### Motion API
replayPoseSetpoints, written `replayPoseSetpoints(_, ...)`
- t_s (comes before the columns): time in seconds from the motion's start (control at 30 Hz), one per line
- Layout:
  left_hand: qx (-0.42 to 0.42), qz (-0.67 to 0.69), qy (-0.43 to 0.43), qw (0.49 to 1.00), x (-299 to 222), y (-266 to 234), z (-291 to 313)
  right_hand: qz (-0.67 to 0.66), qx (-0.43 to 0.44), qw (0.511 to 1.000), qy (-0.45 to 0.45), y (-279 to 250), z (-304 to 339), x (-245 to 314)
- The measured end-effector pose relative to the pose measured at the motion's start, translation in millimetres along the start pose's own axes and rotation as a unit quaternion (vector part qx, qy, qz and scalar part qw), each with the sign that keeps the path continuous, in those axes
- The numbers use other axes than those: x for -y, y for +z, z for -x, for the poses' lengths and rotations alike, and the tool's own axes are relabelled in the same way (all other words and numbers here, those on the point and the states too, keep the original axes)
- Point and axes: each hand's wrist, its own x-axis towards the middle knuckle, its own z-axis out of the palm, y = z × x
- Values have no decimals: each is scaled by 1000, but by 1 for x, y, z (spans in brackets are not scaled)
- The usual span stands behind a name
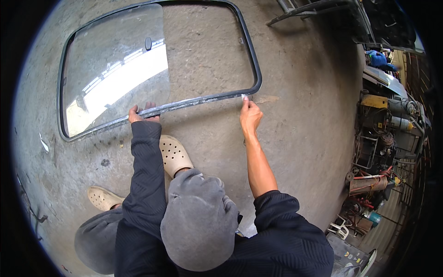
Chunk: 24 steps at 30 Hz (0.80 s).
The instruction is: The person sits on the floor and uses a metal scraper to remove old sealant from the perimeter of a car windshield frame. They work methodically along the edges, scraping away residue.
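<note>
A curved vehicle windshield point(115, 69) with a black rubber seal point(256, 69) around its rim is held up in front of me over the concrete floor. Its left half mirrors bright sky, and the right half shows the floor through it. A small dark mount point(148, 43) is stuck on the glass. My left hand point(142, 113), in a dark sleeve, grips the near lower edge. My right hand point(249, 115), forearm bare, pinches the seal at the lower right edge, with something small and pale at the fingertips.
My feet in beige perforated clogs point(173, 154) stand on the rough concrete floor point(300, 120). A metal frame point(304, 9) lies at the top right. Machines, tanks and clutter point(383, 138) line the right side, with a white plastic chair point(339, 228) and a person in blue point(378, 58) farther off.
</note>
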Motion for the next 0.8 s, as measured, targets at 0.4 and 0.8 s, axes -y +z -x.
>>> replayPoseSetpoints(0.4, -14, 10, -6, 1000, 0, 6, 7, -15, 5, 999, 27, 5, 21, 24)
replayPoseSetpoints(0.8, -3, 16, -8, 1000, 2, 6, 11, 0, 8, 998, 55, 3, 15, 18)
